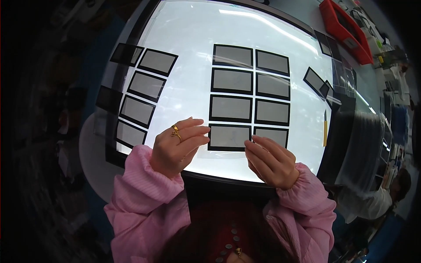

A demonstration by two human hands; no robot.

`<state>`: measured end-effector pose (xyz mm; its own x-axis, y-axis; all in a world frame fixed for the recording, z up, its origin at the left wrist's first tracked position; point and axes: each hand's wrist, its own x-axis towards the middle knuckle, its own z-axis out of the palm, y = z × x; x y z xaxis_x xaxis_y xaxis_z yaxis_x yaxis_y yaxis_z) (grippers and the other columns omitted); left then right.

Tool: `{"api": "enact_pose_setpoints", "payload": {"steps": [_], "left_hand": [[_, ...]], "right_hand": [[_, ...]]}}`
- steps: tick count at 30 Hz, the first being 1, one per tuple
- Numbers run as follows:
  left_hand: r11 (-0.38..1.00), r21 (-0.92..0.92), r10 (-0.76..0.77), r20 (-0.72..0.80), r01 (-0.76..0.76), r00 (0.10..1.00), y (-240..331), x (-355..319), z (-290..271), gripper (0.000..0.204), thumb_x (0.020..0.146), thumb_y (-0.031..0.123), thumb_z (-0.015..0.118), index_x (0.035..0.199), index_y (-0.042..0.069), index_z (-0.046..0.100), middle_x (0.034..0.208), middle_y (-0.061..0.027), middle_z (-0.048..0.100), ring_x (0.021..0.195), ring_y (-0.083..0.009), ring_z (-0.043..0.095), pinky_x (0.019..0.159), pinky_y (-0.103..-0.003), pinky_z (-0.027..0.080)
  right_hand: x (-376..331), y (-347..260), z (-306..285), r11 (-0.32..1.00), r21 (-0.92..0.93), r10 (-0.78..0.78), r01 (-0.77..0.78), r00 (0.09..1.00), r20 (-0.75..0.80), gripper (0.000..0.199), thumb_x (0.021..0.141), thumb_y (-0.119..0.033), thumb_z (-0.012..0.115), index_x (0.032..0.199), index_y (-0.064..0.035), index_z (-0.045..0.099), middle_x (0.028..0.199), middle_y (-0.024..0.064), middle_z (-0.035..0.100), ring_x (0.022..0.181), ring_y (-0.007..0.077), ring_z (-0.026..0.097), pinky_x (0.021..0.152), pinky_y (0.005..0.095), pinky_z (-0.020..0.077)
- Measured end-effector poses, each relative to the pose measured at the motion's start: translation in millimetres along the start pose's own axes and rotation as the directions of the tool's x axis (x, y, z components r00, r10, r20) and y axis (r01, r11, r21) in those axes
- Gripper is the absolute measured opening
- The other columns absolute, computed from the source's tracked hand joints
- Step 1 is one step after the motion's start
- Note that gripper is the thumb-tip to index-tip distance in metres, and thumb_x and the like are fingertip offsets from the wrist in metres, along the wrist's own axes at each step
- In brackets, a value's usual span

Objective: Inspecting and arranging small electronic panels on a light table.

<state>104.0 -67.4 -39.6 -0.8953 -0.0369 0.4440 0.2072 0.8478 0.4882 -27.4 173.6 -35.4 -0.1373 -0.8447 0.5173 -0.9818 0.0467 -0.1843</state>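
At the near edge of the lit table (188,94), pink sleeves (147,182) reach in. Left hand (177,144): fingers together, gold rings, tips at the left edge of a black-framed panel (230,137). Right hand (272,162): fingers bent, tips by its right edge; cannot tell whether either hand pinches it. Panel sits bottom left of a two-column, four-row block. Slanted panels (137,110) off left. Yellow-handled knife (325,131) right. Farther, upper right: red tray (332,21).

The panels (229,136) and light table (190,87) look glossy
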Motion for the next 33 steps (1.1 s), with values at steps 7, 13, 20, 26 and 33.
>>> {"api": "enact_pose_setpoints", "payload": {"steps": [7,13,20,26,33], "left_hand": [[1.000,-0.003,-0.008,0.015,0.008,1.000,0,-1,0,0.014,0.074,-0.003,0.077,0.083,0.007,0.073,0.098,-0.0050,0.074,0.102,-0.0249,0.071,0.084,-0.034,0.062],[1.000,0.012,0.015,-0.006,-0.015,1.000,-1,-1,2,0.015,0.072,-0.003,0.077,0.082,0.007,0.072,0.097,-0.0044,0.074,0.100,-0.0247,0.071,0.079,-0.033,0.062],[1.000,-0.022,-0.006,0.023,0.007,1.000,3,3,0,0.020,0.068,-0.008,0.075,0.080,0.008,0.071,0.097,-0.0052,0.072,0.101,-0.0269,0.070,0.079,-0.035,0.061],[0.999,0.021,-0.029,0.013,0.028,1.000,2,4,-4,0.021,0.065,-0.008,0.068,0.079,0.008,0.070,0.098,-0.0052,0.071,0.104,-0.0287,0.068,0.079,-0.037,0.060],[0.984,0.129,0.028,0.568,-0.123,0.822,43,18,10,0.079,0.085,0.054,0.067,0.153,0.026,0.037,0.163,-0.0019,0.029,0.152,-0.0333,0.016,0.123,-0.058,0.009]], "right_hand": [[-1,-1,0,1.000,-0.007,0.017,-0.017,1.000,0.011,0.018,0.076,-0.003,0.077,0.093,-0.0010,0.072,0.103,0.0108,0.073,0.100,0.0270,0.071,0.083,0.0376,0.0617],[0,0,2,1.000,-0.019,0.004,-0.003,1.000,0.017,0.017,0.075,-0.004,0.077,0.091,-0.0013,0.073,0.105,0.0098,0.073,0.100,0.0272,0.071,0.083,0.0378,0.0617],[1,-3,-3,0.999,-0.003,0.034,-0.033,0.996,0.078,0.019,0.076,-0.008,0.078,0.094,-0.0024,0.073,0.108,0.0094,0.071,0.101,0.0268,0.068,0.083,0.0401,0.0605],[-11,-8,-28,0.968,0.195,0.121,-0.155,0.977,0.178,0.020,0.078,-0.011,0.078,0.095,-0.0040,0.072,0.108,0.0096,0.071,0.103,0.0290,0.067,0.083,0.0400,0.0590],[-51,16,-87,0.303,0.594,0.859,-0.745,0.484,0.169,0.036,0.092,-0.009,0.069,0.127,-0.0027,0.063,0.132,0.0189,0.062,0.129,0.0339,0.056,0.103,0.0443,0.0491]]}}
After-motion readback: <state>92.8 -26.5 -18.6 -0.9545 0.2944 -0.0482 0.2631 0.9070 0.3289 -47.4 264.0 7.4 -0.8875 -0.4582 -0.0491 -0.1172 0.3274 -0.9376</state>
